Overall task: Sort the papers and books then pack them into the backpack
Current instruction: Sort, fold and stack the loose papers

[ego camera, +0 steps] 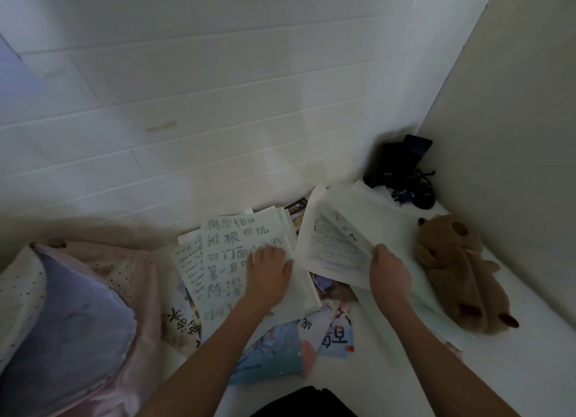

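So the workspace was pretty boxed in: a white bed surface [389, 370] wedged into a corner, with a white panelled wall [187, 105] straight ahead and a plain beige wall [514, 136] closing off the right side. On the left, a pink-and-lilac pillow [62, 307] crowded right up against the paper pile, and on the right a brown plush toy [461, 273] lay just beside the loose sheets. Some black gear with cables [402, 170] sat tucked in the far corner. The only open white patch was near the person, right of the pile.

The left hand [268, 276] was pressing flat, fingers spread, on a handwritten sheet [230, 254] with big dark characters, which topped a messy stack in the middle of the bed. The right hand [389, 270] was pinching the near edge of a printed sheet [333, 248], lifted and tilted up off the pile, with more white sheets fanned out behind it. Colourful booklets [330, 326] peeked out underneath, some with blue covers and big printed characters, partly buried. I couldn't make out a backpack for sure.
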The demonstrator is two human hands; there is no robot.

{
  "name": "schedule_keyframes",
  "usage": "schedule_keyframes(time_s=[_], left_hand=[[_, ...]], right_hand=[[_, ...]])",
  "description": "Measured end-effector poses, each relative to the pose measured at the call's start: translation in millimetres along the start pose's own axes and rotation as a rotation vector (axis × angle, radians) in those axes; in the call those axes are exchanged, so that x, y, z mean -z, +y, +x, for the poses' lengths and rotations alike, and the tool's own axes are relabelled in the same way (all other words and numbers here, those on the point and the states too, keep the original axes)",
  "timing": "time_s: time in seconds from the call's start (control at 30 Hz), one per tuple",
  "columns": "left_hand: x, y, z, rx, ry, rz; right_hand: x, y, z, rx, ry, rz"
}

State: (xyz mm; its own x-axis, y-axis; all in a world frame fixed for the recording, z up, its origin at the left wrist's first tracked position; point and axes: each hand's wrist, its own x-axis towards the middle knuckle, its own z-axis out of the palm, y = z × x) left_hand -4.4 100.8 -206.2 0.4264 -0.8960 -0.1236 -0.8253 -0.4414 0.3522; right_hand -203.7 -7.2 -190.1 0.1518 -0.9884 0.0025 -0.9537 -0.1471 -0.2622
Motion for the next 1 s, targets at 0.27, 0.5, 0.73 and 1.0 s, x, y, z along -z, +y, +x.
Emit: schedule_keyframes(time_s=[0.27, 0.5, 0.73, 1.0], left_hand=[[47.6, 85.5, 0.1, 0.122, -0.669, -1.289], [33.0, 78.7, 17.4, 0.357, -0.848, -1.847], [50.1, 75.0, 27.5, 0.263, -0.511, -2.204], [49.3, 57.4, 33.2, 0.348, -0.198, -1.783]], right_hand=[[43.1, -45.6, 2.0, 0.212, 0.293, 0.504], [83.2, -89.1, -19.9, 0.167, 0.39, 1.113], [62.3, -83.7, -29.5, -0.252, 0.052, 1.647], [38.9, -57.3, -28.6, -0.513, 0.042, 1.459]])
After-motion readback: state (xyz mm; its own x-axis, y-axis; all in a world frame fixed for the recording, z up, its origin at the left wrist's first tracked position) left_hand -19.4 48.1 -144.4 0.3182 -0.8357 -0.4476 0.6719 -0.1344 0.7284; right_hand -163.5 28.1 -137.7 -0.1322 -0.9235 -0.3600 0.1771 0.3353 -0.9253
